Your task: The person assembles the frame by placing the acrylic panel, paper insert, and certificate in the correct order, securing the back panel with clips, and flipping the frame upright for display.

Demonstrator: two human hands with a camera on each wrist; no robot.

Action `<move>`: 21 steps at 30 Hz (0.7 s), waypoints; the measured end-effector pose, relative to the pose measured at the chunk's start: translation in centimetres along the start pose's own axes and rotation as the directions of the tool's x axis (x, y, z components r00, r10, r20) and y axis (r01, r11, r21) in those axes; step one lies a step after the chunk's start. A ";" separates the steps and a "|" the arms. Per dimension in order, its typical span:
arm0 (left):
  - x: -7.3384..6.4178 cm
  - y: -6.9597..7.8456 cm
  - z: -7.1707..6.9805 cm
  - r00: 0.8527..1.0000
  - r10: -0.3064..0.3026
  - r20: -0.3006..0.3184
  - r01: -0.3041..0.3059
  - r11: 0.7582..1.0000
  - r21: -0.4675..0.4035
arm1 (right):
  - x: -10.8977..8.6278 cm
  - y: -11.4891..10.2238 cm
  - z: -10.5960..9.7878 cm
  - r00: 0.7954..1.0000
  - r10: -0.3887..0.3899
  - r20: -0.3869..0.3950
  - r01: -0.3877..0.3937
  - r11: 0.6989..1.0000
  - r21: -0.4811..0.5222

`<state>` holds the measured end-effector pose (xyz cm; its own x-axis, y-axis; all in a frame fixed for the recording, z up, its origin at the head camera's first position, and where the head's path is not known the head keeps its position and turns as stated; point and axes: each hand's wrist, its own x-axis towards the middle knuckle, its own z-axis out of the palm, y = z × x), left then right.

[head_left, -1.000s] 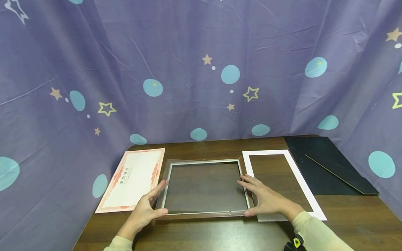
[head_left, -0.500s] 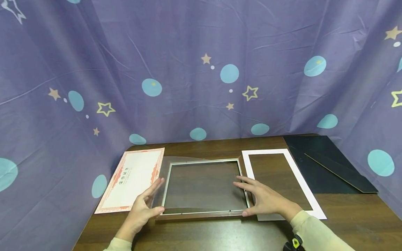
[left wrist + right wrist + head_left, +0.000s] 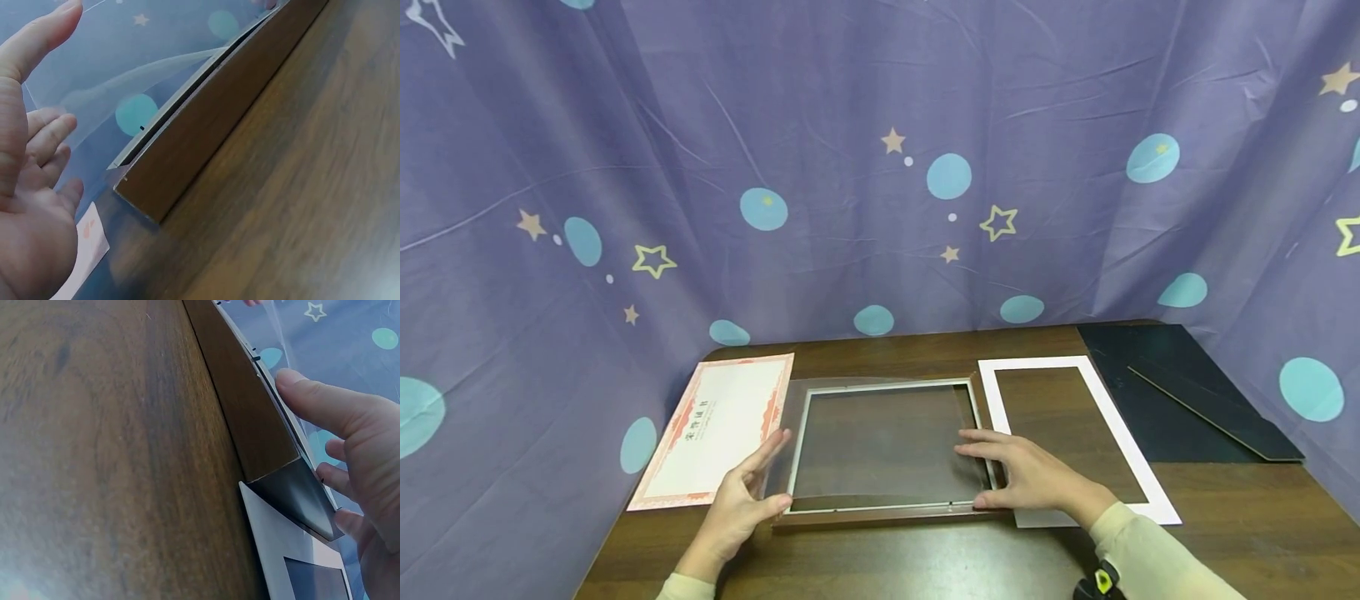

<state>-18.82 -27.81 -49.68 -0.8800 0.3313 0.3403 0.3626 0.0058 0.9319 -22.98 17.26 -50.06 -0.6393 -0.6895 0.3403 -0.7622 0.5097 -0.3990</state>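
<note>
A picture frame (image 3: 898,516) with brown sides and a pale inner rim lies at the middle of the table. Over it is a clear sheet (image 3: 880,446), offset to the left so that it overhangs the frame's left side. My left hand (image 3: 730,508) is at the sheet's left edge, thumb and fingers spread apart. At the other end, my right hand (image 3: 1037,475) reaches over the frame's right side, fingertips at the sheet's right edge. The right wrist view shows the right thumb (image 3: 312,397) beside the frame's rim (image 3: 284,403), with curtain reflections in the sheet.
A certificate (image 3: 722,433) with a red patterned border lies on the left. White mat board (image 3: 1108,417) with a cut-out window lies on the right, its edge close to the frame. Beyond it is a dark backing board (image 3: 1150,350) with a stand flap (image 3: 1217,412). A patterned curtain (image 3: 820,100) surrounds the table.
The clear sheet has shifted left over the frame, and both hands have moved slightly left with it. In the last half second the right fingers have come slightly lower.
</note>
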 end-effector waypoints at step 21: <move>0.5 -1.2 0.3 0.987 -0.159 0.005 0.145 0.915 0.377 | -0.6 0.4 -0.1 1.000 0.007 0.006 -0.007 1.000 -0.007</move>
<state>-19.55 -27.36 -50.66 -0.9248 0.3311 0.1874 0.3197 0.4092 0.8546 -22.93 17.93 -50.34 -0.6437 -0.6891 0.3328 -0.7587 0.5177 -0.3955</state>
